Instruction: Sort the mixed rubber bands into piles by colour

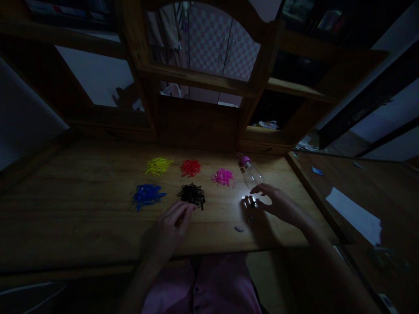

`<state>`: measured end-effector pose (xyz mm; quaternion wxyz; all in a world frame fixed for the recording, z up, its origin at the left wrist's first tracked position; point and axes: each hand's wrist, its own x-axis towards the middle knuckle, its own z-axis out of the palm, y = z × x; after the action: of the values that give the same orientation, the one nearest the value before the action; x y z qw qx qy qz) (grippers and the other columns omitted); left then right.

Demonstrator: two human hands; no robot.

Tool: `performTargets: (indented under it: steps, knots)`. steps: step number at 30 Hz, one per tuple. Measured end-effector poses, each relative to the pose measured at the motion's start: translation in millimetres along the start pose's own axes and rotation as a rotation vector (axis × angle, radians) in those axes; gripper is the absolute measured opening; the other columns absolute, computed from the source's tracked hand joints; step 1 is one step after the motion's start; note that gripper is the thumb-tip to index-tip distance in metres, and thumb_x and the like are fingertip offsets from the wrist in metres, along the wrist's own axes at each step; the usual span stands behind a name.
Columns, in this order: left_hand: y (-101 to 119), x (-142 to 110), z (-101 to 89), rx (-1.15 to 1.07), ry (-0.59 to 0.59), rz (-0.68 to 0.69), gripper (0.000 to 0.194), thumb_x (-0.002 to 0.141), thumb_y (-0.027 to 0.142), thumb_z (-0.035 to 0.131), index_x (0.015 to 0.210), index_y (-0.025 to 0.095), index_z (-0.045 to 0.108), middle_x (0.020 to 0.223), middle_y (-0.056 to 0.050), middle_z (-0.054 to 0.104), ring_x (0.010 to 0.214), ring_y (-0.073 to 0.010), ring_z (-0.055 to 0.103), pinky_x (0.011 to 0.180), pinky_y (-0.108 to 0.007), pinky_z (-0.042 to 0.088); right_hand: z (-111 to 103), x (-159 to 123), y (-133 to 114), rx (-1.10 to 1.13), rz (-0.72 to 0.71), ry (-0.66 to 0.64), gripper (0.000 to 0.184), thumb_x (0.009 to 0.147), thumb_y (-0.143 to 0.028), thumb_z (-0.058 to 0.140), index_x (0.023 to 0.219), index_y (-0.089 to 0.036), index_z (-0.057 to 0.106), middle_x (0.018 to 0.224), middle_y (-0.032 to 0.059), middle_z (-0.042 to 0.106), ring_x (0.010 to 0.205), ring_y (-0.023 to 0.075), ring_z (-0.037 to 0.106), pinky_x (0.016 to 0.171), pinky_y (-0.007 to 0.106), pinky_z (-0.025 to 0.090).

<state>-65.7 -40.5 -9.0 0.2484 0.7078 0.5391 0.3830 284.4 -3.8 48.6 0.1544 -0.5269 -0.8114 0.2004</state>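
Note:
Five small heaps of tiny elastic bands lie on a wooden desk (81, 205): yellow (158, 165), red (190, 167), pink (222, 176), blue (146, 194) and black (192, 194). My left hand (172, 229) rests on the desk with fingers stretched toward the black heap, fingertips at its near edge. My right hand (273, 201) hovers by a bright spot of light, fingers curled over a few dark bands (251, 204). A clear bulb-shaped bottle (251, 173) with a pink cap lies on its side just beyond that hand.
A small loose band (238, 229) lies near the desk's front edge. A wooden hutch with shelves (196, 78) rises behind the desk. To the right a second wooden surface holds white paper (355, 216). The room is very dim.

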Motion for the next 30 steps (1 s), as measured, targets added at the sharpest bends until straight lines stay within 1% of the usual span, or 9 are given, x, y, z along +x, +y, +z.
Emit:
performTargets:
  steps: [2,5,10,13,16,19,22,26,30]
  knots:
    - [-1,0,0.8,0.007,0.001,-0.001,0.023,0.097,0.035,0.046,0.098,0.027,0.067,0.104,-0.002,0.07,0.098,-0.0191,0.065,0.087,-0.027,0.048,7,-5,0,0.006,-0.017,-0.029,0.042,0.076,-0.006,0.062,0.113,-0.025,0.065,0.111,0.0067,0.066,0.099,0.0199,0.064,0.086,0.034,0.051]
    - [0,0,0.8,0.023,-0.01,-0.005,0.023,0.097,0.034,0.046,0.1,0.027,0.068,0.105,-0.001,0.07,0.099,-0.0192,0.065,0.087,-0.027,0.048,16,-3,-3,0.026,0.003,-0.071,0.037,0.077,-0.004,0.058,0.107,-0.023,0.068,0.105,0.0067,0.066,0.09,0.0172,0.064,0.079,0.03,0.051]
    - [2,0,-0.3,0.037,-0.002,-0.013,0.024,0.097,0.033,0.046,0.099,0.027,0.069,0.105,-0.001,0.071,0.099,-0.0193,0.065,0.084,-0.026,0.049,20,-1,-3,0.056,0.08,-0.041,0.023,0.077,-0.007,0.058,0.093,-0.018,0.069,0.085,0.0051,0.068,0.071,0.016,0.062,0.065,0.028,0.049]
    - [0,0,-1.1,0.025,-0.003,-0.029,0.023,0.097,0.034,0.046,0.099,0.027,0.068,0.106,-0.001,0.07,0.099,-0.0192,0.065,0.086,-0.027,0.049,24,-3,-7,0.217,0.096,0.034,0.013,0.081,-0.018,0.064,0.092,-0.02,0.069,0.085,0.0041,0.07,0.074,0.0169,0.064,0.067,0.029,0.052]
    - [3,0,0.3,-0.021,0.012,-0.056,0.022,0.096,0.035,0.048,0.098,0.027,0.069,0.106,-0.001,0.07,0.1,-0.0196,0.065,0.089,-0.029,0.049,34,-2,-22,0.436,0.149,0.127,0.015,0.081,-0.027,0.068,0.094,-0.02,0.07,0.091,0.0043,0.072,0.083,0.0182,0.068,0.075,0.032,0.055]
    - [14,-2,8.7,-0.188,0.008,-0.117,0.022,0.096,0.036,0.049,0.097,0.025,0.069,0.104,-0.003,0.071,0.099,-0.0198,0.066,0.087,-0.03,0.052,49,3,-46,0.653,0.241,0.183,0.02,0.076,-0.031,0.074,0.091,-0.02,0.071,0.089,0.0043,0.074,0.083,0.019,0.07,0.076,0.033,0.057]
    - [31,-3,24.1,-0.414,-0.05,-0.194,0.021,0.093,0.037,0.054,0.103,0.024,0.068,0.105,-0.005,0.072,0.098,-0.02,0.069,0.084,-0.03,0.056,64,7,-69,0.812,0.282,0.209,0.026,0.07,-0.032,0.079,0.091,-0.019,0.07,0.086,0.0047,0.074,0.081,0.0195,0.072,0.074,0.031,0.059]
    - [47,1,40.9,-0.602,-0.112,-0.229,0.028,0.087,0.034,0.063,0.113,0.022,0.065,0.108,-0.006,0.072,0.097,-0.0199,0.07,0.085,-0.031,0.059,74,5,-88,0.818,0.218,0.197,0.022,0.075,-0.028,0.076,0.096,-0.022,0.068,0.09,0.004,0.074,0.083,0.0188,0.072,0.076,0.031,0.06]
    - [52,5,41.7,-0.565,-0.096,-0.128,0.02,0.087,0.029,0.064,0.105,0.024,0.071,0.106,-0.005,0.07,0.097,-0.0199,0.068,0.084,-0.03,0.058,75,-1,-98,0.723,0.091,0.218,0.018,0.082,-0.025,0.07,0.099,-0.025,0.067,0.095,0.0029,0.074,0.087,0.0185,0.072,0.081,0.033,0.059]
